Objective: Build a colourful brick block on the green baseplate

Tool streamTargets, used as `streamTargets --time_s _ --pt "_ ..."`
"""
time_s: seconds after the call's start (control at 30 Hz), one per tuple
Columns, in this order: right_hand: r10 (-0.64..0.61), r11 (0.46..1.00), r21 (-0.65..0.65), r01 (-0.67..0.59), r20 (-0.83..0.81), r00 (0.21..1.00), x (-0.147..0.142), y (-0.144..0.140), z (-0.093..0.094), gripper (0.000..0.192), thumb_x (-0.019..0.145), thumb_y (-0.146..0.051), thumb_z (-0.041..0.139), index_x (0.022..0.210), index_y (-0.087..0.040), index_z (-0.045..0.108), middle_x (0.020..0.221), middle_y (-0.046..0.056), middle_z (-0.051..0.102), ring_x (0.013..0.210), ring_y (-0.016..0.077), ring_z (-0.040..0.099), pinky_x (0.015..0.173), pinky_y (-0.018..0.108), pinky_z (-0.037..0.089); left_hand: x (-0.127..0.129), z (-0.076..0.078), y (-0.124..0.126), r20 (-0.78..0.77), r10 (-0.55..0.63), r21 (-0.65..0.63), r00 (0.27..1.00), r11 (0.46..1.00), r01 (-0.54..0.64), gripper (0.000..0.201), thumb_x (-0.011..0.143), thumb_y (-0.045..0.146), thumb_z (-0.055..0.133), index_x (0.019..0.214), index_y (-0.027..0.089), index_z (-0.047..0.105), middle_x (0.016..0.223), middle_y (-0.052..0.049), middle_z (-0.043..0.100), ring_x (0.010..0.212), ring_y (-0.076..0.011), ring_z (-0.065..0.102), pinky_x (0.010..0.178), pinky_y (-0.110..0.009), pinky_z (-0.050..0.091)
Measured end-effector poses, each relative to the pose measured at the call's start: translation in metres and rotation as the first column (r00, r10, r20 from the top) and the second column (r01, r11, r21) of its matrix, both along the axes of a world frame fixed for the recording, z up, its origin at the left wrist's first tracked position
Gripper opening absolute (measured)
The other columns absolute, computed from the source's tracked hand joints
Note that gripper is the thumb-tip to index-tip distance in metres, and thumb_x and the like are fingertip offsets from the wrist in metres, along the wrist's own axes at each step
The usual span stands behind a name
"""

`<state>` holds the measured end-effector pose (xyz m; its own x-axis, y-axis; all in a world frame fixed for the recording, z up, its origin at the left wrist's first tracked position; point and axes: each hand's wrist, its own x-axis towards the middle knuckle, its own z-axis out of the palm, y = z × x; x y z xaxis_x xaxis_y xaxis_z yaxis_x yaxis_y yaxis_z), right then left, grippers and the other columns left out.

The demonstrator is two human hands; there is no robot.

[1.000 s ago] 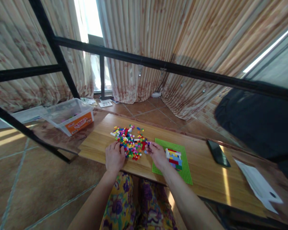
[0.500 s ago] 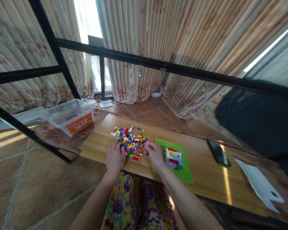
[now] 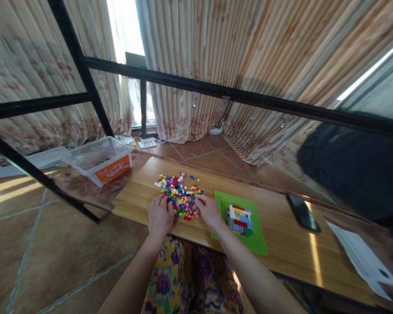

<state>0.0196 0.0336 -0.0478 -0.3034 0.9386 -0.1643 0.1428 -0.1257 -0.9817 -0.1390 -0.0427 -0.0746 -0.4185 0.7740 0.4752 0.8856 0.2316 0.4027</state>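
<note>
Lap: flowered yellow and purple fabric (image 3: 183,283) at bottom centre of frame, between the two forearms.
Left hand (image 3: 160,214): lower centre, palm down on the near left edge of the brick pile, fingers loosely curled over the bricks; whether any brick is pinched cannot be told.
Right hand (image 3: 207,210): just right of it, fingers bent into the near right edge of the same pile; grip on a brick hidden, cannot be told.
Brick pile (image 3: 180,194): small loose toy bricks, many colours, heaped at centre of frame on the wooden tabletop (image 3: 281,235), touching both hands.
Green baseplate (image 3: 245,237): flat on the tabletop, right of the right hand, near but apart from the pile.
Brick build (image 3: 239,218): low block of stacked bricks, red, blue, yellow and white, standing on the baseplate.
Phone (image 3: 304,212): dark, flat, right of centre on the tabletop.
Paper sheet (image 3: 363,259): white, at lower right.
Clear plastic bin (image 3: 100,159): orange label, left of centre, beyond the tabletop's left end.
Black metal frame (image 3: 216,91): bars across the upper half.
Curtains (image 3: 249,56): striped, filling the top.
</note>
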Motion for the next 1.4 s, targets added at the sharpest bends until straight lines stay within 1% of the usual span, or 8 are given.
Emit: streamTargets --time_s 0.23,0.37,0.47,0.6,0.83,1.0,1.17,1.4 --pt "-0.070 0.997 0.002 0.071 -0.147 0.987 0.033 -0.013 0.021 0.042 0.074 -0.053 0.060 0.092 -0.015 0.066 0.058 -0.002 0.059 0.043 0.0085 0.048 0.041 0.023 0.043 -0.003 -0.003 0.001 -0.011 -0.005 0.000 1.000 1.000 0.005 0.031 0.090 0.030 0.044 0.104 0.013 0.065 0.112 -0.014 0.065 0.105 -0.0295 0.057 0.094 -0.044 0.043" --pt "-0.136 0.991 -0.019 0.135 -0.224 0.965 0.065 -0.019 0.031 0.044 0.070 -0.054 0.066 0.094 -0.017 0.065 0.069 0.001 0.065 0.055 0.0108 0.056 0.054 0.027 0.052 -0.003 -0.003 0.001 -0.015 -0.006 -0.004 1.000 1.000 0.006 0.033 0.090 0.031 0.043 0.105 0.012 0.065 0.114 -0.015 0.065 0.106 -0.0296 0.057 0.096 -0.044 0.043" --pt "-0.184 0.982 0.003 0.189 -0.206 0.961 0.091 -0.018 0.036 0.045 0.067 -0.052 0.070 0.097 -0.018 0.065 0.078 0.004 0.069 0.063 0.0136 0.061 0.064 0.032 0.056 -0.004 -0.002 0.001 -0.023 -0.013 -0.005 1.000 1.000 0.012 0.033 0.090 0.031 0.042 0.104 0.012 0.065 0.113 -0.015 0.065 0.106 -0.0295 0.057 0.096 -0.044 0.043" --pt "-0.284 0.953 0.070 0.294 -0.129 0.950 0.128 -0.011 0.034 0.043 0.067 -0.051 0.069 0.094 -0.018 0.064 0.080 0.006 0.071 0.066 0.0170 0.064 0.067 0.037 0.056 -0.005 -0.003 0.002 -0.042 -0.017 -0.002 0.999 1.000 0.017 0.034 0.090 0.033 0.041 0.103 0.013 0.066 0.112 -0.015 0.065 0.105 -0.0294 0.057 0.096 -0.044 0.043" --pt "-0.487 0.851 0.224 0.474 0.000 0.874 0.185 0.001 0.015 0.039 0.069 -0.051 0.066 0.089 -0.018 0.062 0.079 0.009 0.071 0.067 0.0184 0.064 0.066 0.036 0.054 -0.006 -0.001 0.003 -0.049 -0.025 -0.004 0.998 1.000 0.025 0.035 0.090 0.034 0.040 0.103 0.012 0.066 0.111 -0.015 0.066 0.104 -0.0296 0.057 0.096 -0.044 0.043" --pt "-0.521 0.822 0.303 0.482 0.058 0.851 0.195 0.003 0.006 0.034 0.069 -0.046 0.064 0.086 -0.016 0.069 0.081 0.009 0.072 0.072 0.0186 0.063 0.070 0.034 0.051 -0.006 0.000 0.003 -0.047 -0.039 0.008 0.998 0.999 0.039 0.035 0.090 0.034 0.040 0.103 0.013 0.065 0.111 -0.015 0.065 0.106 -0.0293 0.057 0.097 -0.044 0.043" --pt "-0.556 0.801 0.275 0.531 0.016 0.831 0.187 0.003 0.002 0.034 0.065 -0.042 0.065 0.086 -0.016 0.073 0.085 0.007 0.073 0.078 0.0200 0.065 0.074 0.035 0.050 -0.006 0.000 0.003 -0.056 -0.047 0.006 0.997 0.999 0.048 0.037 0.090 0.035 0.039 0.104 0.013 0.065 0.111 -0.016 0.065 0.106 -0.0297 0.057 0.097 -0.045 0.043" --pt "-0.497 0.844 0.265 0.467 0.055 0.866 0.179 -0.002 0.006 0.028 0.068 -0.039 0.064 0.081 -0.016 0.074 0.079 0.006 0.073 0.074 0.0190 0.064 0.073 0.033 0.050 -0.006 0.000 0.003 -0.050 -0.051 0.007 0.997 0.999 0.051 0.037 0.090 0.035 0.040 0.105 0.012 0.065 0.111 -0.017 0.065 0.106 -0.0300 0.057 0.098 -0.046 0.043"
